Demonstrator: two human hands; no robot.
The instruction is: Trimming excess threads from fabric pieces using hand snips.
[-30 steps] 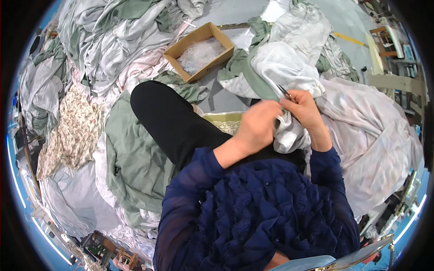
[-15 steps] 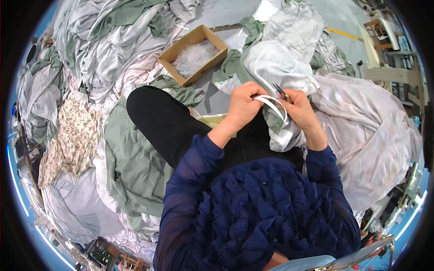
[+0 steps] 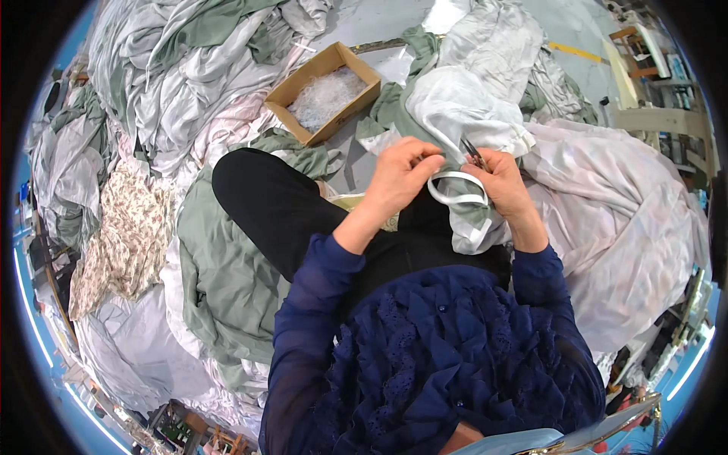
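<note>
My right hand (image 3: 502, 182) is closed round small dark thread snips (image 3: 473, 154), their blades pointing up and away from me. At the same fingers a white elastic-looking band (image 3: 457, 201) hangs in a loop, its end attached to the white and green fabric (image 3: 474, 231) over my lap. My left hand (image 3: 402, 173) is beside the loop with thumb and fingers pinched together. Whatever lies in that pinch is too small to make out. Beyond both hands the white fabric (image 3: 462, 102) spreads out.
A cardboard box (image 3: 302, 130) holding a clump of clear, wispy scraps (image 3: 327, 97) sits ahead to the left. Heaped cloth surrounds me: green (image 3: 231, 265), floral (image 3: 125, 235) and pale pinkish (image 3: 607, 212). Wooden furniture (image 3: 660, 123) stands at the far right.
My left hand has come off the white band and shifted slightly left. The band has dropped into a rounder, lower loop by my right hand, which still holds the snips.
</note>
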